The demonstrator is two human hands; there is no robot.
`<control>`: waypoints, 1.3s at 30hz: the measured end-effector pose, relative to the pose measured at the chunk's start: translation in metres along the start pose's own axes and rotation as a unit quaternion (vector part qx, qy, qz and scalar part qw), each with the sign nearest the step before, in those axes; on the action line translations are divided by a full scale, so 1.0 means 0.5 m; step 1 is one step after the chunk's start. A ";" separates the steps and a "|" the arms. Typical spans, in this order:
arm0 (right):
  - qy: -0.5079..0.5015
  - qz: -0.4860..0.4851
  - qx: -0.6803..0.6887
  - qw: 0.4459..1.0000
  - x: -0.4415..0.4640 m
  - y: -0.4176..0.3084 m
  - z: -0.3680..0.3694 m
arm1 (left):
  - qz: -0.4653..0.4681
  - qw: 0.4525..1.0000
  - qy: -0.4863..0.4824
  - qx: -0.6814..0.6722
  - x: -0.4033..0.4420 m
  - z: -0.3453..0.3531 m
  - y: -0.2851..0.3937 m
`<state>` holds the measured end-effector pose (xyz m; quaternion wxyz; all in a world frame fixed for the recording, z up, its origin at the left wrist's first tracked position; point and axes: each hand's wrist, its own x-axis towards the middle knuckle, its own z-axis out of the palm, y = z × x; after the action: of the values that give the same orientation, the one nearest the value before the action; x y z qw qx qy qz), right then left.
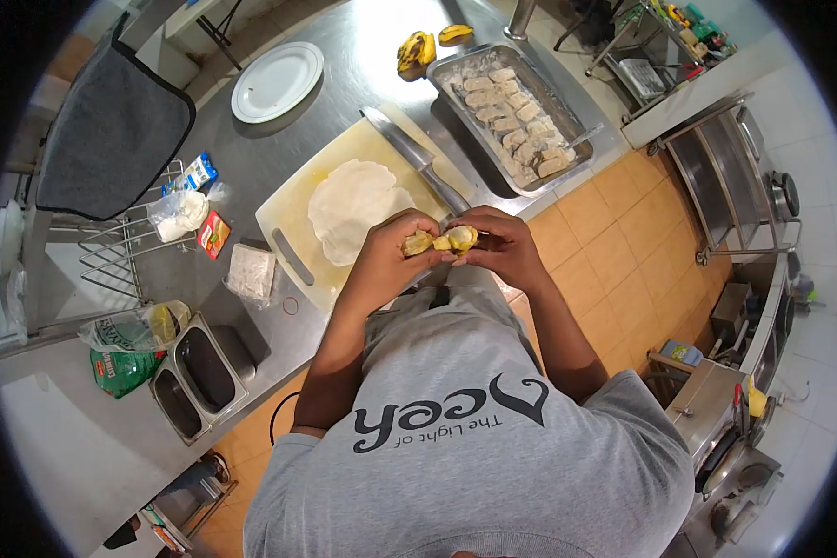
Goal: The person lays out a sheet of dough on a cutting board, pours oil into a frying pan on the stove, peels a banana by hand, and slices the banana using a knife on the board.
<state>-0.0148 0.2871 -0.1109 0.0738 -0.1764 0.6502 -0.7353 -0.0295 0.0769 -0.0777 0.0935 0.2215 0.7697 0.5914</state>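
Note:
In front of my belly, at the near edge of the cutting board, both hands are closed on a partly peeled banana with yellow peel. My left hand grips a pale yellow part of it. The fingers of my right hand pinch the peeled-back end. On the board lies a flat, uneven round of dough, just beyond my left hand. A large knife rests along the board's right side, its handle pointing toward my right hand.
A metal tray of floured pieces stands at the right; spotted bananas lie behind it. A white plate is at the back left. Left of the board are a wrapped block, packets and metal containers.

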 end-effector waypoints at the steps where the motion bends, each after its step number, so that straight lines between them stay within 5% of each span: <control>1: -0.001 -0.008 -0.011 1.000 -0.001 0.007 -0.002 | 0.009 1.000 -0.004 0.012 0.001 -0.003 0.001; 6: 0.003 -0.023 -0.019 1.000 0.010 0.009 0.005 | 0.063 0.997 0.012 0.035 0.000 -0.012 -0.011; 9: 0.013 -0.021 -0.014 1.000 0.023 0.006 0.009 | -0.036 0.993 0.059 -0.093 -0.003 0.001 -0.002; 12: 0.034 -0.025 -0.016 0.999 0.036 -0.004 0.017 | 0.084 0.989 0.117 0.027 0.004 0.009 -0.019; 19: 0.065 -0.055 -0.010 0.996 0.065 0.012 0.024 | 0.141 0.960 0.226 -0.083 0.027 0.035 -0.063; 30: 0.107 -0.070 0.082 0.988 0.097 0.021 0.056 | 0.183 0.925 0.332 0.040 0.043 0.031 -0.056; 39: 0.060 -0.038 0.099 0.993 0.081 0.014 0.056 | 0.144 0.941 0.308 0.006 0.045 0.035 -0.036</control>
<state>-0.0432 0.2465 -0.1085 0.0239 -0.1482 0.5699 -0.8079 -0.0465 0.0985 -0.0973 -0.2352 0.1375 0.7244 0.6333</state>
